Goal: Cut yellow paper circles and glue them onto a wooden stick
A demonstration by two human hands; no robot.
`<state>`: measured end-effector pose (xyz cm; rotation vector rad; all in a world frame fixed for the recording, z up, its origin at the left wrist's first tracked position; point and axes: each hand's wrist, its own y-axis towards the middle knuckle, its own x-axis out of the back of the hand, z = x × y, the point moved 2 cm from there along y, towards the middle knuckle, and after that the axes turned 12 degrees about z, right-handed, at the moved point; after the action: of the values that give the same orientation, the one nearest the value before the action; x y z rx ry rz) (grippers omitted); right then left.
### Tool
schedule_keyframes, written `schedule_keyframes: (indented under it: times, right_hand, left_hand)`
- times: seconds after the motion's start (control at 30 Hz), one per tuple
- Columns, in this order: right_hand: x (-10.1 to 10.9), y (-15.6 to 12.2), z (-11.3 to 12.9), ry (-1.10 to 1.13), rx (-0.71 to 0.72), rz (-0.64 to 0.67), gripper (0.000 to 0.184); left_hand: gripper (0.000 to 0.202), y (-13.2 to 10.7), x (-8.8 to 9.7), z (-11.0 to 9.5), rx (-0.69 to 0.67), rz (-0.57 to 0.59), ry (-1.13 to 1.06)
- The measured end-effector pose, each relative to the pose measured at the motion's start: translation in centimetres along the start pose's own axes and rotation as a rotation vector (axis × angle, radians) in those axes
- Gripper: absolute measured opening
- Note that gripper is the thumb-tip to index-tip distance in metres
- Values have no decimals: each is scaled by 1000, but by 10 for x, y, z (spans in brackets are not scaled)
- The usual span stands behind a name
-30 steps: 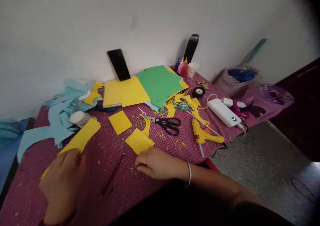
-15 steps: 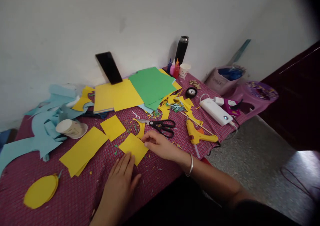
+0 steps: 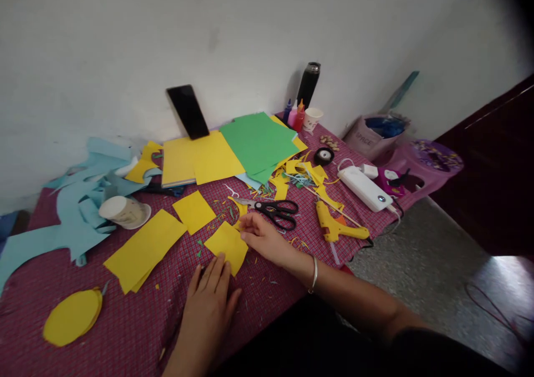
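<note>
A small yellow paper square (image 3: 226,245) lies on the table in front of me. My left hand (image 3: 211,296) rests flat with its fingertips on the near edge of the square. At the square's right side, the curled fingers and thumb of my right hand (image 3: 267,241) pinch its edge. Just beyond that hand lie scissors (image 3: 276,209) with black handles, beside a curved yellow offcut. To the left are another yellow square (image 3: 194,212), yellow paper rectangles (image 3: 144,249) and a stack of yellow paper ovals (image 3: 73,317).
Green sheets (image 3: 259,143) and yellow sheets (image 3: 217,157) lie at the back near a leaning phone (image 3: 188,112). A yellow glue gun (image 3: 340,225) and white power bank (image 3: 364,188) are at right. Blue scraps (image 3: 70,216) and a tipped paper cup (image 3: 124,212) are at left.
The view has shifted slightly, so things appear a little farther right. My right hand's side of the yellow square looks slightly raised; my left hand stays on its near edge.
</note>
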<state>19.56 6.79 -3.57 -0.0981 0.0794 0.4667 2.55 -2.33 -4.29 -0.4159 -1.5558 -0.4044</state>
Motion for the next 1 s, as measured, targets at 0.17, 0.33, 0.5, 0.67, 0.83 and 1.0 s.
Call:
schedule_keyframes:
  times: [0.17, 0.33, 0.5, 0.67, 0.83, 1.0]
  right_hand:
    - [1, -2, 2, 44, -93, -6, 34]
    - [-1, -9, 4, 18, -267, 58, 29]
    - [-4, -10, -1, -89, -285, 129, 11]
    - [-5, -11, 3, -108, -248, 161, 5]
    - [-7, -24, 9, 67, -191, 225, 13]
    - [-12, -39, 14, 54, -131, 313, 20]
  left_hand:
    - [36, 0, 1, 1, 2, -14, -26]
    - [35, 1, 2, -1, 11, 7, -16]
    - [35, 3, 10, -8, 81, 62, -103]
    - [38, -7, 28, 0, 135, -58, -324]
    - [28, -24, 41, 13, 411, -295, -805]
    - [30, -14, 40, -4, 381, -250, -1448]
